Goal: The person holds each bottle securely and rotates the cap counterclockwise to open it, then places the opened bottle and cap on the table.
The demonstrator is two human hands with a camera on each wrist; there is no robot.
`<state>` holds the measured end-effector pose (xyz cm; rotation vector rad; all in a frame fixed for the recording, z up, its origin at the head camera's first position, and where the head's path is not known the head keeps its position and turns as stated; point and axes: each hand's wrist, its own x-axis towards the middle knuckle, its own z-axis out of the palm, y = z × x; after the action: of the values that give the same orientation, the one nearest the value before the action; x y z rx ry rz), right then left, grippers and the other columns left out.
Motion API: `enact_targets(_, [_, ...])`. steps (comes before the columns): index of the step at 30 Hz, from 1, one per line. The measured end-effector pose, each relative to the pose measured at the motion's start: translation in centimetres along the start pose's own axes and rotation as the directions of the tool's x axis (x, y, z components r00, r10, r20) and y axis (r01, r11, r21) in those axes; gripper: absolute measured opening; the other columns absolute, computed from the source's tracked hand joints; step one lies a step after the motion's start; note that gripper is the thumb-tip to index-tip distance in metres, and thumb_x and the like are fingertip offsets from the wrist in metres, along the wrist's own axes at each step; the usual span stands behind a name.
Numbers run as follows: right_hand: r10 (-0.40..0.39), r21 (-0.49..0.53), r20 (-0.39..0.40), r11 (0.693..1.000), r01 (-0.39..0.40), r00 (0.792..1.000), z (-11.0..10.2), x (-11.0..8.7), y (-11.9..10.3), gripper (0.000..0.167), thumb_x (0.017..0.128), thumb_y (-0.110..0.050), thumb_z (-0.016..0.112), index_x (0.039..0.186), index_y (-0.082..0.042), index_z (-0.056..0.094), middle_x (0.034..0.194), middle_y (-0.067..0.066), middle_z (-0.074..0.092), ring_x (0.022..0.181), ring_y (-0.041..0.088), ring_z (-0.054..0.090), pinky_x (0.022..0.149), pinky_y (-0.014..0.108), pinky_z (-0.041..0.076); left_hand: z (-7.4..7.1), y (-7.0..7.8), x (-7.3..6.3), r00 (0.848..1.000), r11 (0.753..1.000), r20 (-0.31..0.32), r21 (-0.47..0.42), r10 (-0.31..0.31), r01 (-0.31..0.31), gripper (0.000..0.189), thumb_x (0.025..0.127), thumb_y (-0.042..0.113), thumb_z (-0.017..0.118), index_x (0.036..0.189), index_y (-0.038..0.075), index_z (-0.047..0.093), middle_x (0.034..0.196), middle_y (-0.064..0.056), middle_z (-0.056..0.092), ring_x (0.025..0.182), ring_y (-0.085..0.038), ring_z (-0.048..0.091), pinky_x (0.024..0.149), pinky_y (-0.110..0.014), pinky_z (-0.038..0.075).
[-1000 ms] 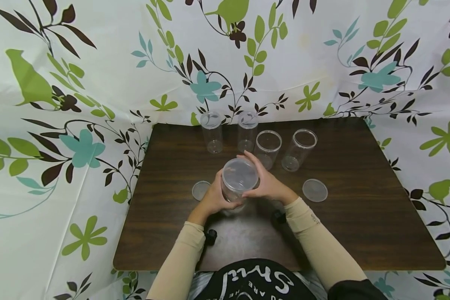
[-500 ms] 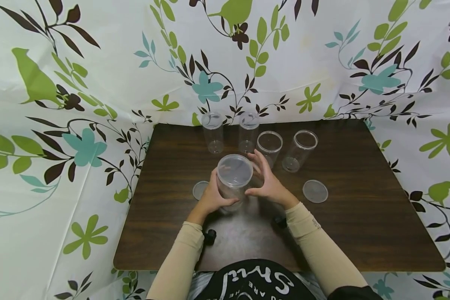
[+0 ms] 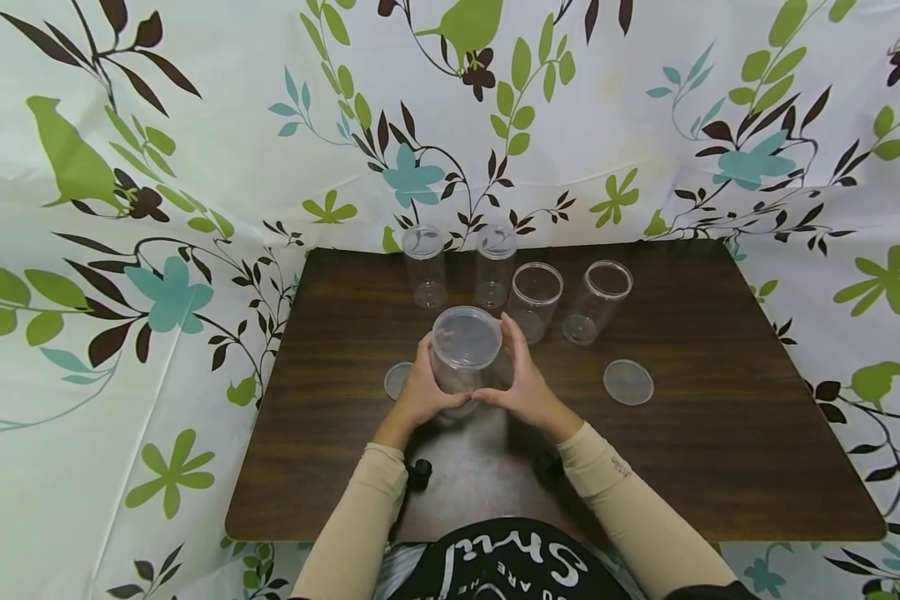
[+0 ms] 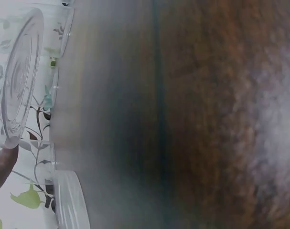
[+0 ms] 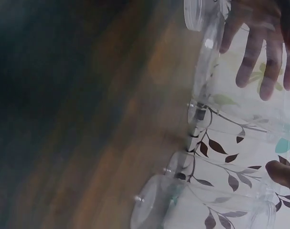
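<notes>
Lidded clear cylindrical jar [image 3: 465, 340]: one, between the two hands, touching both; long axis near upright, lid uppermost, base lifted off the table [image 3: 727, 467]. Neither hand is nearer.
Left hand [image 3: 418, 392]: part closed, fingers and thumb curved round the jar's left wall.
Right hand [image 3: 528, 392]: part closed, cupping the right wall, thumb tip beside the left thumb.
Clear jars, two, apparently lidded [image 3: 425, 271] [image 3: 495, 271]: beyond the hands.
Clear jars, two, open-topped [image 3: 534, 302] [image 3: 598, 304]: beyond the right hand.
Loose lids, two: beside the left hand [image 3: 396, 381]; right of the right hand [image 3: 628, 382].
Writing: black shirt [image 3: 510, 558], white lettering, "ARE" legible, remainder uncertain; right sleeve [image 3: 633, 500], mark illegible; jars, no label visible.
</notes>
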<state>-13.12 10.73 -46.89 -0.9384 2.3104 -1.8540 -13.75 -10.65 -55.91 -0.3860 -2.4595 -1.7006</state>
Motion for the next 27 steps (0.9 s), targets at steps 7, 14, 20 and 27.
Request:
enact_targets(7, [0.017, -0.025, 0.035, 1.0, -0.016, 0.999, -0.8, 1.0, 3.0, 0.135, 0.069, -0.052, 0.087, 0.16, -0.002, 0.002, 0.161, 0.023, 0.029, 0.145, 0.039, 0.029, 0.117, 0.051, 0.022, 0.2, 0.3, 0.1, 0.995, 0.997, 0.093, 0.067, 0.043, -0.05, 0.122, 0.059, 0.018, 0.1, 0.153, 0.015, 0.023, 0.142, -0.015, 0.052, 0.126, -0.029, 0.054, 0.108, -0.049, 0.042])
enact_targets(14, [-0.015, 0.0, 0.123, 1.0, 0.015, 0.992, -1.9, 1.6, 3.8, 0.13, 0.067, -0.058, 0.087, 0.162, -0.024, 0.004, 0.164, 0.006, 0.03, 0.147, 0.025, 0.032, 0.117, 0.044, 0.025, 0.4, 0.6, -0.1, 0.993, 0.994, 0.098, 0.081, 0.064, -0.072, 0.121, 0.058, 0.019, 0.1, 0.152, 0.013, 0.024, 0.14, -0.017, 0.053, 0.124, -0.03, 0.055, 0.105, -0.051, 0.044])
enact_targets(20, [-0.017, 0.037, 0.085, 0.999, 0.014, 0.996, -1.5, 1.5, 4.4, 0.135, 0.067, -0.063, 0.082, 0.162, -0.02, -0.005, 0.168, 0.012, 0.014, 0.153, 0.03, 0.016, 0.119, 0.055, 0.019, 0.4, 0.6, -0.2, 0.997, 0.999, 0.063, 0.029, 0.042, -0.044, 0.12, 0.06, 0.017, 0.099, 0.152, 0.013, 0.024, 0.143, -0.017, 0.05, 0.129, -0.031, 0.051, 0.109, -0.052, 0.04])
enact_targets(27, [-0.073, 0.059, -0.015, 0.996, 0.074, 0.997, -0.3, 0.3, 2.2, 0.131, 0.077, -0.056, 0.079, 0.156, 0.008, -0.003, 0.162, 0.033, 0.01, 0.147, 0.054, 0.016, 0.11, 0.072, 0.024, -0.4, 0.6, -0.3, 1.0, 1.0, -0.027, -0.01, -0.013, 0.013, 0.12, 0.061, 0.014, 0.098, 0.153, 0.012, 0.022, 0.146, -0.017, 0.045, 0.132, -0.033, 0.047, 0.112, -0.053, 0.035])
